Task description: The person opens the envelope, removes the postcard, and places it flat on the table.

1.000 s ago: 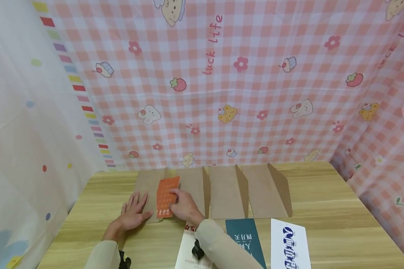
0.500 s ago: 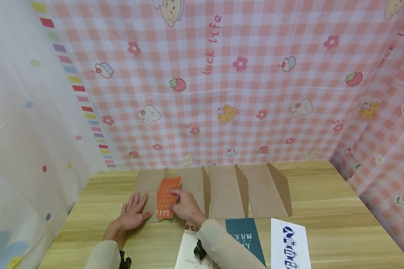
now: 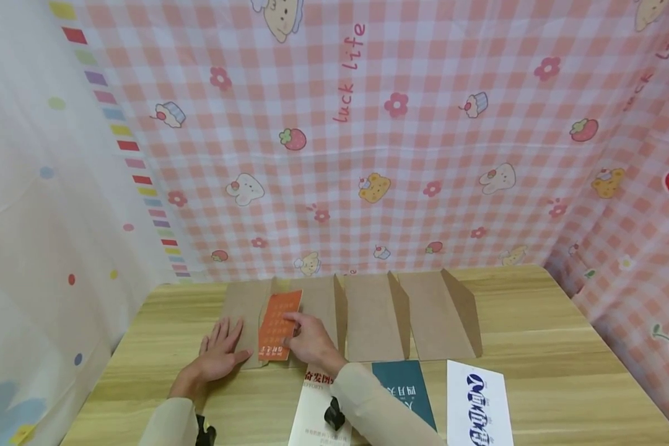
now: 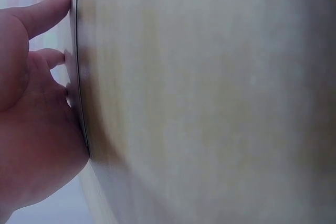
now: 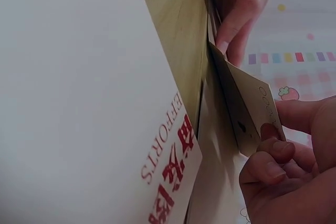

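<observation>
In the head view my right hand (image 3: 312, 337) pinches the right edge of an orange card (image 3: 279, 325) with pale print. The card stands tilted at the right side of the leftmost brown paper envelope (image 3: 245, 297), over its flap; whether part of it is inside is hard to tell. Fingers spread, my left hand (image 3: 218, 353) rests on that envelope's lower left. The right wrist view shows thumb and fingertips of the right hand (image 5: 289, 166) gripping the card (image 5: 254, 103) at one end, with the left hand (image 5: 241, 9) beyond. Only part of the left hand (image 4: 37, 98) appears in its wrist view.
Further right lie several brown envelopes (image 3: 375, 319) with side flaps raised. Along the front are a cream card (image 3: 312, 418) with red lettering, partly under the right forearm, a dark teal card (image 3: 409, 384) and a white card (image 3: 479, 396) with blue lettering. A checked curtain (image 3: 401, 155) hangs behind the table.
The orange card's upper edge has shifted slightly right, and more of its lower print shows. My right hand has moved a little right with it. The left hand stays on the envelope.
</observation>
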The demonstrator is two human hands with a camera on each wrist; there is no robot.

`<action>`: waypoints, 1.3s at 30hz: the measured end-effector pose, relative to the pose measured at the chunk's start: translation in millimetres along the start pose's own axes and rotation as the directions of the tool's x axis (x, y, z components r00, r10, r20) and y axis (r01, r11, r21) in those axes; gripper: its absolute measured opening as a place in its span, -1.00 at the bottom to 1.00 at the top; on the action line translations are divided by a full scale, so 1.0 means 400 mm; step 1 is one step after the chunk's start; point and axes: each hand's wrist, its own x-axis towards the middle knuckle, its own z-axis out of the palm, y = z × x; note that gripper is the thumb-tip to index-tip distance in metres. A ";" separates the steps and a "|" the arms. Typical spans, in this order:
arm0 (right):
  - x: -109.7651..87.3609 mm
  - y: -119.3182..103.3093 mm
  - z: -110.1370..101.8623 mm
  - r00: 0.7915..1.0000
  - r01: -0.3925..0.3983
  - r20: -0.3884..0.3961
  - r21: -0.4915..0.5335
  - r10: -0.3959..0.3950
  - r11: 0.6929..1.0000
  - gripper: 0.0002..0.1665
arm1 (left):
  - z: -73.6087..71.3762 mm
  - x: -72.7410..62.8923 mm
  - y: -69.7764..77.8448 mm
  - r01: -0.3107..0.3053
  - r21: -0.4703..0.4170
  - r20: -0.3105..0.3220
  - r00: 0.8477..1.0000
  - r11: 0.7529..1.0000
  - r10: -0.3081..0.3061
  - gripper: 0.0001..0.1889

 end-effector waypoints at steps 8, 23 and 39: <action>-0.006 -0.005 -0.018 1.000 0.000 0.012 0.015 0.000 1.000 -0.33 | 0.000 0.001 -0.001 -0.005 0.015 0.004 1.000 1.000 0.005 -0.16; -0.017 -0.006 -0.032 0.999 0.039 -0.005 -0.027 -0.039 0.999 -0.33 | 0.001 0.003 -0.004 -0.007 0.010 0.012 1.000 1.000 0.007 -0.16; -0.047 -0.022 -0.056 0.999 0.050 0.003 0.026 -0.050 0.998 -0.33 | 0.009 0.010 -0.027 -0.050 -0.019 -0.023 0.999 0.999 0.049 -0.09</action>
